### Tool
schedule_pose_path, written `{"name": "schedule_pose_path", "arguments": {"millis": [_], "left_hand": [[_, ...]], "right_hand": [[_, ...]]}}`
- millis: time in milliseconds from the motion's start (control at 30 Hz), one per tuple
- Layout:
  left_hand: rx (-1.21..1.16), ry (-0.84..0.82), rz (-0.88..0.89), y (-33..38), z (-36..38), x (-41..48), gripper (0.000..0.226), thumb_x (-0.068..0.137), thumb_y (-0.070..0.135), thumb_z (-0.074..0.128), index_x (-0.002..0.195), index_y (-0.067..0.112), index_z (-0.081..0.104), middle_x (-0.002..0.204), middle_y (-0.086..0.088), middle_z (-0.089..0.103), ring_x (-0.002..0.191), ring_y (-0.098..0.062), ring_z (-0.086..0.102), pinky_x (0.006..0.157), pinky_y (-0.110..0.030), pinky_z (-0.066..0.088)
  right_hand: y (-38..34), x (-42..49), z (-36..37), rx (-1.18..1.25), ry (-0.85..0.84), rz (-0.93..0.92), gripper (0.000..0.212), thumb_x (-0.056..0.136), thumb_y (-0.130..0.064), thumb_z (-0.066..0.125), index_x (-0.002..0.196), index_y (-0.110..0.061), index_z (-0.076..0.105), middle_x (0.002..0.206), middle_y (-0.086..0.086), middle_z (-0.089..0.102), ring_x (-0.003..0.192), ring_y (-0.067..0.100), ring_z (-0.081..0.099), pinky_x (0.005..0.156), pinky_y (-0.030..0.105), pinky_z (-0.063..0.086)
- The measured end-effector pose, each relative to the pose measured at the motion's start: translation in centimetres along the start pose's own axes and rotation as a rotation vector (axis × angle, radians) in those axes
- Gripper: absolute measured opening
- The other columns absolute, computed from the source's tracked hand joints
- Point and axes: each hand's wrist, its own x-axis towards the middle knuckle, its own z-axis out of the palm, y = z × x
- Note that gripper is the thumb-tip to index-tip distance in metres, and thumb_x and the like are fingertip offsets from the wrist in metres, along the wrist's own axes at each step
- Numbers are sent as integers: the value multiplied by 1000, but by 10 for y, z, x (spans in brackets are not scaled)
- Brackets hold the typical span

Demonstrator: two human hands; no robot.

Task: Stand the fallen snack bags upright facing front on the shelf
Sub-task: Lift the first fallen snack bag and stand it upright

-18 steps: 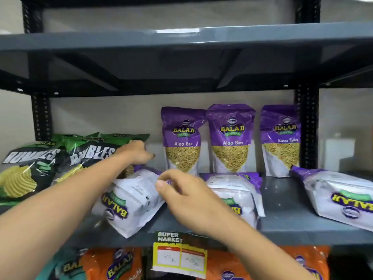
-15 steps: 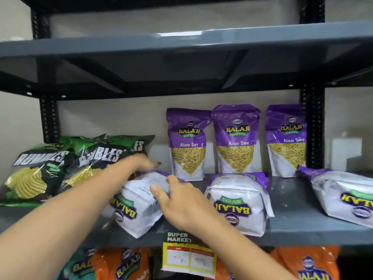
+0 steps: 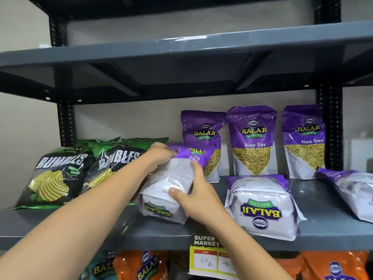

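Both hands on one fallen Aloo Sev bag: left hand grips purple top, right hand clasps side. Bag half-raised on shelf, back panel showing. Three stand upright at rear; two more fallen bags left.

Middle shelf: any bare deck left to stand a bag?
Free: the front-left deck ahead of the Rumbles bags, under the left forearm, and the strip between the middle fallen bag and the right fallen bag. Crowded: centre, where both hands grip a bag.
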Motion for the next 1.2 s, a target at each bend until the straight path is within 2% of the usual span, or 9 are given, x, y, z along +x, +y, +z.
{"name": "schedule_pose_path", "arguments": {"millis": [167, 400, 533, 633, 700, 800, 1033, 1100, 1200], "left_hand": [[-361, 272, 93, 1, 4, -9, 61, 80, 20, 74, 137, 19, 52, 132, -5, 63, 113, -25, 62, 101, -33, 47], [-288, 418, 194, -13, 27, -49, 66, 90, 38, 57, 149, 34, 28, 142, 1, 56, 123, -28, 57, 103, -42, 45], [-251, 484, 237, -23, 40, -81, 64, 91, 35, 56, 148, 24, 30, 150, -6, 40, 134, -27, 41, 107, -35, 33], [-163, 524, 274, -35, 60, -109, 47, 87, 32, 61, 132, 22, 49, 134, -5, 39, 128, -26, 36, 103, -32, 30], [-210, 442, 257, -37, 72, -121, 37, 87, 30, 62, 122, 22, 55, 121, 2, 37, 125, -24, 37, 100, -28, 27], [-294, 350, 193, -33, 79, -124, 31, 90, 30, 57, 120, 24, 54, 118, 7, 31, 127, -20, 33, 97, -24, 23], [-474, 295, 131, -31, 72, -115, 9, 97, 30, 45, 106, 33, 46, 117, 5, 34, 125, -20, 31, 88, -17, 17], [-472, 270, 142, -36, 68, -107, 12, 97, 34, 44, 109, 31, 47, 119, 5, 38, 125, -21, 34, 94, -21, 19], [-511, 176, 166, -43, 63, -97, 40, 90, 50, 50, 119, 23, 49, 129, 0, 48, 129, -21, 41, 109, -33, 30]], "right_hand": [[17, 18, -1, -90, 129, 22, 103, 74, -7, 60, 149, -39, -3, 128, 13, 61, 109, 37, 62, 90, 42, 52], [32, 32, 2, -132, 92, 75, 122, 72, -11, 65, 147, -28, -30, 153, 10, 36, 129, 32, 50, 102, 37, 44], [32, 37, -13, 225, 85, 121, 127, 62, -55, 76, 155, -21, -5, 151, -1, 43, 137, 20, 44, 112, 30, 34], [28, 50, -15, 549, 238, 142, 96, 75, -72, 48, 153, -22, 24, 156, -1, 38, 144, 20, 37, 119, 44, 28], [26, 60, -12, 675, 254, 159, 77, 87, -68, 31, 148, -21, 37, 153, 2, 44, 142, 22, 40, 118, 44, 28], [25, 66, -5, 781, 276, 196, 76, 88, -70, 25, 135, -17, 54, 138, 9, 60, 129, 27, 54, 113, 45, 37], [25, 62, -2, 581, 516, 179, 50, 98, -39, 33, 112, -3, 66, 109, 21, 70, 108, 37, 62, 100, 53, 45], [24, 63, -5, 492, 540, 159, 41, 94, -26, 40, 96, 2, 70, 99, 18, 70, 102, 35, 63, 95, 50, 47], [18, 58, -7, 439, 540, 142, 37, 89, -22, 42, 93, -9, 76, 111, 10, 64, 111, 27, 57, 103, 44, 41]]}}
